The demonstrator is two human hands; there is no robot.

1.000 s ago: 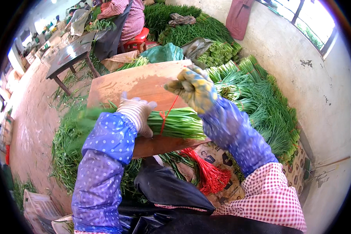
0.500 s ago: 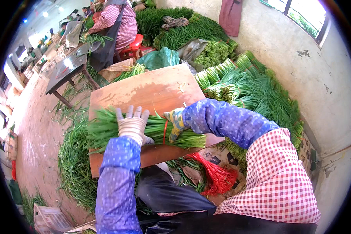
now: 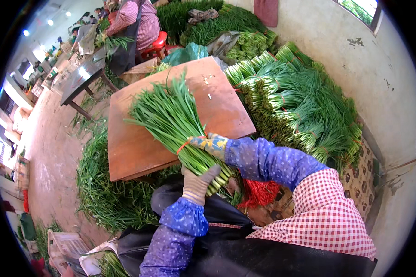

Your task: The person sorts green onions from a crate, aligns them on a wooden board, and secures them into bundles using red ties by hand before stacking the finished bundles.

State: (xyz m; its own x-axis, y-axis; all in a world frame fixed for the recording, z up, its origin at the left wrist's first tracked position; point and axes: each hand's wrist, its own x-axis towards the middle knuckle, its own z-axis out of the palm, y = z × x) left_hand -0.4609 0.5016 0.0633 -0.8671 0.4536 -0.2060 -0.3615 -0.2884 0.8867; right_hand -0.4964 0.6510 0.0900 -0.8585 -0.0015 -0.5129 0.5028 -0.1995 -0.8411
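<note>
A bunch of long green chives point(image 3: 168, 115) lies slantwise over the near edge of a brown wooden table point(image 3: 129, 157), leaves spread on the board and pale stem ends towards me. Around its lower part runs a red tie point(image 3: 183, 147). My left hand point(image 3: 198, 183), in a pale striped glove, is closed round the stem ends from below, thumb on top. Beside the tie, my right hand point(image 3: 211, 145), in a yellow and blue patterned glove, grips the bunch; its fingertips are partly hidden.
Tied chive bunches point(image 3: 300, 106) are heaped right of the table by the wall. Loose leaves point(image 3: 97, 189) cover the floor at left. Red ties point(image 3: 259, 191) hang near my lap. Beyond stand a dark table point(image 3: 81, 85) and a person point(image 3: 148, 23) by a red stool point(image 3: 158, 44).
The bunch has turned from lying crosswise to slanting, its stem ends drawn towards me. My left hand has moved from the leaves to the stem ends and closed on them.
</note>
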